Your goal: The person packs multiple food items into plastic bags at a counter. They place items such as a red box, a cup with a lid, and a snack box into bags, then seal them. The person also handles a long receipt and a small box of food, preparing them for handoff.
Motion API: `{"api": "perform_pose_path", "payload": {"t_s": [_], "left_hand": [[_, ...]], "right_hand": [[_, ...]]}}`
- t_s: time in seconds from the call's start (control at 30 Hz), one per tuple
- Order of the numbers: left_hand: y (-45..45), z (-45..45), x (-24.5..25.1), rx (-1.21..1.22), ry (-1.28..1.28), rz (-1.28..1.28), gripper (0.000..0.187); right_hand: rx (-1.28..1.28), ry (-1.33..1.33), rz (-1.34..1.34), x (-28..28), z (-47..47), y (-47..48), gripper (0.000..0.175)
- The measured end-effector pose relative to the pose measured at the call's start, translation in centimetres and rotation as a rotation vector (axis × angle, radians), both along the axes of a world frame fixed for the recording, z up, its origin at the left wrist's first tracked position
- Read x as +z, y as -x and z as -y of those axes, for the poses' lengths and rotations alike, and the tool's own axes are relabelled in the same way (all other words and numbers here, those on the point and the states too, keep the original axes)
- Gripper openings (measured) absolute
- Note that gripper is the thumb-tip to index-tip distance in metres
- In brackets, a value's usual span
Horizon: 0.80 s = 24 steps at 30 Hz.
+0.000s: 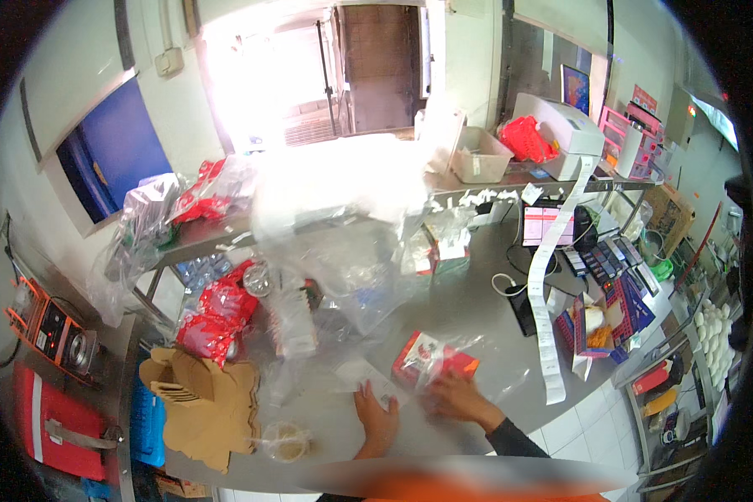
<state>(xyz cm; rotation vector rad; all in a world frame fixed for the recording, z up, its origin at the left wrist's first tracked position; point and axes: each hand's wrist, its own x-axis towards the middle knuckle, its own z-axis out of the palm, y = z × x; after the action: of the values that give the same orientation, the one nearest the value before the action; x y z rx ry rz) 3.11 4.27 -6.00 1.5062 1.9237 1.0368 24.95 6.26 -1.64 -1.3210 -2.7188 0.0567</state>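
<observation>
On the metal table in front of me, my left hand (376, 420) has its fingers and thumb at the near end of a white printed paper slip (357, 373). To the right stands a small red and white carton (419, 356) with clear plastic film (470, 351) around it, seemingly a bag. My right hand (458, 396) grips the film at the carton's near side; its fingertips are blurred. Left of my left hand, a round clear plastic item (287, 441) lies near the table's front edge.
Flattened brown cardboard pieces (210, 408) and red plastic packs (216, 314) occupy the left side. Clear plastic bags (351, 276) hang from the shelf (213, 235). A long receipt strip (543, 314) dangles from a white printer (561, 132) past a phone (522, 310) and an open box (593, 323).
</observation>
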Motion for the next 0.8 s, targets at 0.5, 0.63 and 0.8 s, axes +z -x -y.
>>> {"api": "perform_pose_path", "payload": {"t_s": [0.5, 0.63, 0.8], "left_hand": [[-4.1, -5.6, 10.3, -0.127, -0.311, 0.138, 0.017], [-4.5, -3.8, 12.9, -0.127, -0.28, 0.188, 0.016], [-5.4, -2.1, 14.5, -0.288, -0.332, -0.139, 0.016]], "right_hand": [[0.05, 0.416, -0.175, 5.2, -1.8, 1.2, 0.027], [0.472, 0.074, -0.271, -4.3, -2.0, 7.1, 0.022], [0.289, 0.341, -0.218, -15.1, -6.5, 9.0, 0.023]]}}
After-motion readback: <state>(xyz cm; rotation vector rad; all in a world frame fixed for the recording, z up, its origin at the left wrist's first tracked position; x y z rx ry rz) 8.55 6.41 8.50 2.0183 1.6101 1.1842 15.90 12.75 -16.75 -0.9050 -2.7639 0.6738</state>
